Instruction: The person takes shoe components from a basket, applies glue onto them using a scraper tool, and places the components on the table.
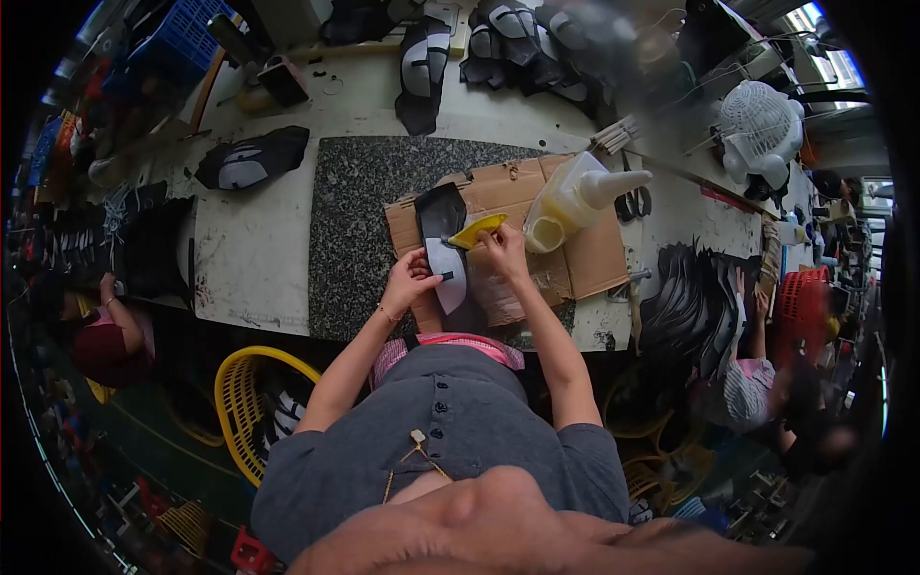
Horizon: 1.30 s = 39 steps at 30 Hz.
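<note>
A long black piece with a white panel (446, 264) lies lengthwise in front of me, over a sheet of cardboard (503, 187). My left hand (410, 280) is at its left edge, the fingers pinched on the piece near a small black tab. Between the fingers of my right hand (505, 251) is a yellow wedge-shaped tool (476, 231), its tip over the right edge of the white panel. Just right of that hand stands a translucent bottle (575, 196) with a pale nozzle and yellowish contents, beside a small cup (545, 234).
Under the cardboard is a speckled stone slab (359, 211). Similar black-and-white pieces (254, 161) lie left and at the back. Black pieces (695, 302) are stacked right. A white fan (762, 125) stands far right, a yellow basket (251, 407) lower left. Other people sit on both sides.
</note>
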Each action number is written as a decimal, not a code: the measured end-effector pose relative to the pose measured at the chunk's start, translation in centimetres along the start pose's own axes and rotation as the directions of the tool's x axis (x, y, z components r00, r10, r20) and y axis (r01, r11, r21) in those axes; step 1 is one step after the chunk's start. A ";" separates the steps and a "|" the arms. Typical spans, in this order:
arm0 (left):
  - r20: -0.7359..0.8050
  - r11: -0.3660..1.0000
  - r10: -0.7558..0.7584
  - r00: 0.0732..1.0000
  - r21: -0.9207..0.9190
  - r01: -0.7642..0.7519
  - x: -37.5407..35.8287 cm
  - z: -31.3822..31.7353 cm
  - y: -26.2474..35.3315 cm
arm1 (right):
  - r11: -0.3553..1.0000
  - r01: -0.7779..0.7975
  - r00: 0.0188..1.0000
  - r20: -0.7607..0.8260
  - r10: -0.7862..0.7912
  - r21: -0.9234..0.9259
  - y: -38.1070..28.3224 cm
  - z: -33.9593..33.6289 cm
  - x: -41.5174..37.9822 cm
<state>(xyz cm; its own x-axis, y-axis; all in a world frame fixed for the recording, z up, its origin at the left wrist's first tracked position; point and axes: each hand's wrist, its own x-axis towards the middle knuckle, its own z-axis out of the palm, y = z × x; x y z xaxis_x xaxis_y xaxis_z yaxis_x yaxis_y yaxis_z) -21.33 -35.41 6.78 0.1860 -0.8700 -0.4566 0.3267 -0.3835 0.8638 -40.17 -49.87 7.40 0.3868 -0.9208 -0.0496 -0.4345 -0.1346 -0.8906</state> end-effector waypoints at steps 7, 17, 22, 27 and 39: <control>0.048 0.999 0.054 0.997 0.000 -0.054 -0.2 0.1 0.7 | 0.973 -0.065 0.977 -0.186 0.107 0.221 -1.2 -0.1 -4.8; 0.050 0.994 0.081 0.995 0.075 -0.085 0.8 -0.7 0.0 | 0.967 0.242 0.953 -0.167 -0.252 -0.080 -0.8 -2.5 -11.7; 0.057 0.988 0.105 0.993 0.104 -0.110 0.5 -0.5 0.6 | 0.885 0.342 0.936 0.034 -0.349 -0.315 0.1 -5.2 -15.5; 0.047 0.988 0.124 0.991 0.085 -0.127 0.6 -0.3 0.4 | 0.871 0.354 0.913 -0.075 -0.400 -0.341 -0.7 -5.3 -15.4; 0.115 0.999 0.032 0.993 0.020 -0.035 1.3 -1.3 1.3 | 0.947 0.301 0.933 -0.173 -0.317 -0.111 0.4 -0.6 -11.5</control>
<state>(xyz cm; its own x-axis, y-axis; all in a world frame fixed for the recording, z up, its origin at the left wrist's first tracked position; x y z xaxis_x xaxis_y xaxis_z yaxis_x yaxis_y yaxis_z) -19.48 -36.66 7.03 0.0891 -0.9117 -0.4010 0.3016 -0.3590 0.8833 -45.28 -39.60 7.91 0.3581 -0.8792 0.3142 -0.3851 -0.4456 -0.8082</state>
